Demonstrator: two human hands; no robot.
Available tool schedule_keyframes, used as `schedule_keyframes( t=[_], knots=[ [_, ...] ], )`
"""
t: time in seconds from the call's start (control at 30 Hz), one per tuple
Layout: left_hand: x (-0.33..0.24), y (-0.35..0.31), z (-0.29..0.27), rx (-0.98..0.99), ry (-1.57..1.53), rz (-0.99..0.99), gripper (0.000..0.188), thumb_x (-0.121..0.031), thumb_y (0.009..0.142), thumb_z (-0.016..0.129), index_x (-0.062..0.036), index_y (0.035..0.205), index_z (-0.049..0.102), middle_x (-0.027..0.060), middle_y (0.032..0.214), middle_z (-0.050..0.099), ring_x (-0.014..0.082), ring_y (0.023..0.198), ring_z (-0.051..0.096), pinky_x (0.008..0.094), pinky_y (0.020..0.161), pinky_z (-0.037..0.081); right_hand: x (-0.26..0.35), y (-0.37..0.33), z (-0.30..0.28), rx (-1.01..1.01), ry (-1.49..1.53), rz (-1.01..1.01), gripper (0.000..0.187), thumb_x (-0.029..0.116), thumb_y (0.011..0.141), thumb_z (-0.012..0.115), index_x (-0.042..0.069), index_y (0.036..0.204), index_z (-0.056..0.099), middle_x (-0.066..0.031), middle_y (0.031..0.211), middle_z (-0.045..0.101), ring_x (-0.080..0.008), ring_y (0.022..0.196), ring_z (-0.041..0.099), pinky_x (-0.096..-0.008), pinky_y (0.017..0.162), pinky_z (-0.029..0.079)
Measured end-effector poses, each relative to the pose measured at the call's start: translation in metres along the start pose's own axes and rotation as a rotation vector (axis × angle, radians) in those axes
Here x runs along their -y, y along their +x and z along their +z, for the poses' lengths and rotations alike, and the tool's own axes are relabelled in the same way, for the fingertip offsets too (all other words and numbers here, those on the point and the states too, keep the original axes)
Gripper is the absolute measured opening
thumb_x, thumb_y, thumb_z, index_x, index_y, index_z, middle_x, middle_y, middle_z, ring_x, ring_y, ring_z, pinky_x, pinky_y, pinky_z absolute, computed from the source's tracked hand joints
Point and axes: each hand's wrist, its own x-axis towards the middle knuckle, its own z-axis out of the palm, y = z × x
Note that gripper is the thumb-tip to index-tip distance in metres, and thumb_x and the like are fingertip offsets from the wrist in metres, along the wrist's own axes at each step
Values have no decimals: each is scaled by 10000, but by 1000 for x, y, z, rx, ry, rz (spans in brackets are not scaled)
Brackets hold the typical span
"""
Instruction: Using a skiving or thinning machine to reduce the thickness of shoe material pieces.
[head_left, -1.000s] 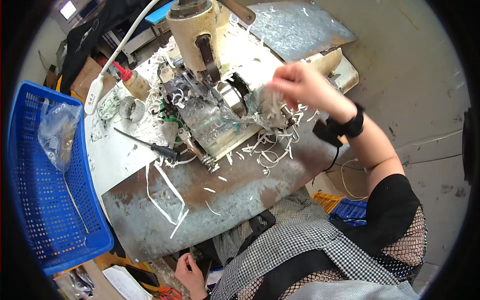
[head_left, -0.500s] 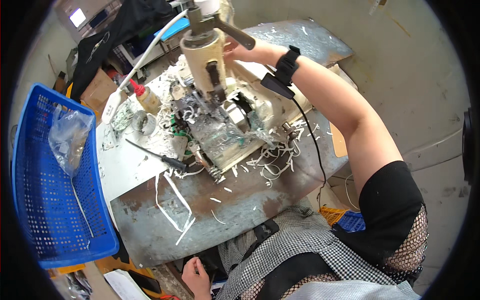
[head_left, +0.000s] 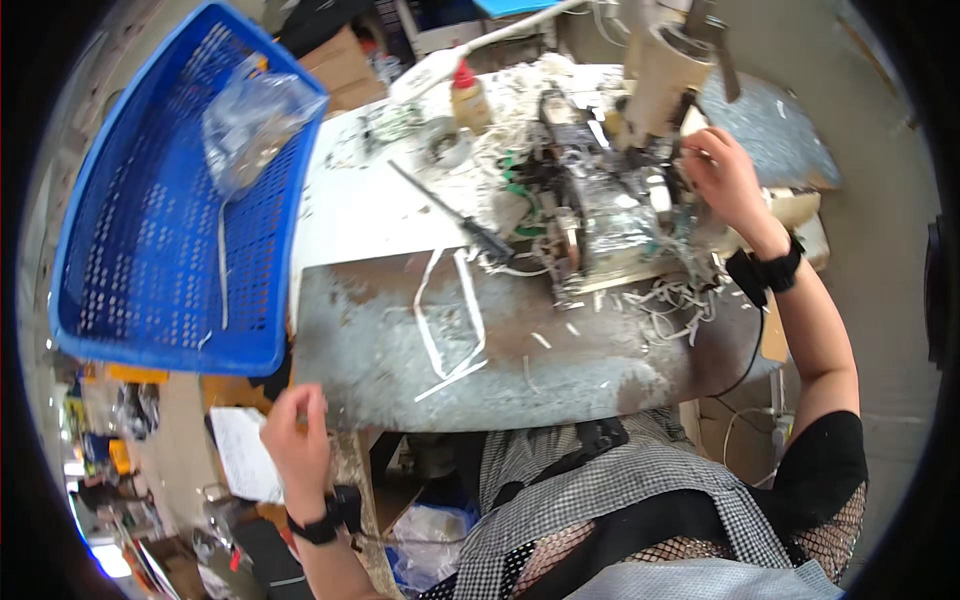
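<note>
My left hand is raised beside the left edge of the worn metal tabletop, below the blue basket. Its fingers are curled in, and nothing shows in them. My right hand hovers at the right side of a cream sewing machine, close to its working parts. Those fingers are bent together, and whatever may be between them is hidden. Clear plastic film covers part of the machine's bed. White strip scraps lie in front of it, and a longer white strip lies bent on the metal.
A blue perforated basket stands at the left with a clear plastic bag inside. A screwdriver, a red-capped bottle and a tape roll lie left of the machine. A paper sheet is below the basket.
My view has swung left. My left hand has come up from my lap to the table's left edge. My right hand has come back from behind the machine head to its near right side.
</note>
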Motion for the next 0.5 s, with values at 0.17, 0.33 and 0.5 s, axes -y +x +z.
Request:
schedule_keyframes(
  t=[0.17, 0.33, 0.5],
  knots=[
    [1, 79, 9, 3, -113, 35, 110, -83, 883, 641, 15, 933, 653, 93, 833, 681, 151, 742, 654, 260, 680, 513, -1, -11, 13, -167, -58, -112, 136, 39, 889, 582, 23, 1020, 611, -139, 1019, 602, -333, 960, 572, -381, 836, 463],
    [12, 112, 19, 120, -100, 76, 128, -90, 863, 655, 4, 950, 664, 110, 886, 693, 171, 770, 671, 283, 678, 528, 7, -15, 14, -217, -120, -117, 142, 36, 900, 564, 3, 1035, 593, -146, 1034, 590, -326, 967, 552, -374, 848, 446],
    [26, 126, 0, 63, -46, 44, 120, -90, 862, 655, 4, 936, 670, 110, 873, 692, 173, 770, 669, 280, 677, 527, 3, -14, 18, -207, -109, -126, 142, 36, 898, 564, -2, 1033, 586, -148, 1043, 588, -323, 973, 546, -374, 864, 439]
  ],
)
